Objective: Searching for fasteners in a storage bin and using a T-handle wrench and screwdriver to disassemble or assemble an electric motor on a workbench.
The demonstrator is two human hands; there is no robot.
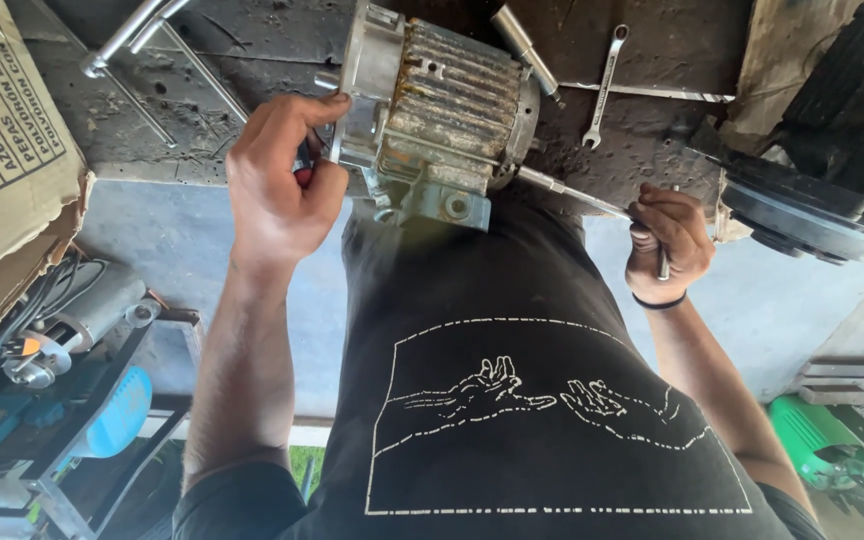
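Left hand point(277, 185): fingers curled, clamped on a red-handled tool point(302, 172) against the end housing of the electric motor point(442, 110), which rests on the counter point(652, 150). Right hand point(667, 240): fisted around a long metal rod point(572, 195) reaching the motor's other end.

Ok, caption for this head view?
Left hand steadies a corroded electric motor; right hand grips a long metal tool.

Corroded, ribbed grey electric motor point(442, 110) lying on its side at the workbench edge, with a long thin metal rod point(577, 195) projecting from its end.
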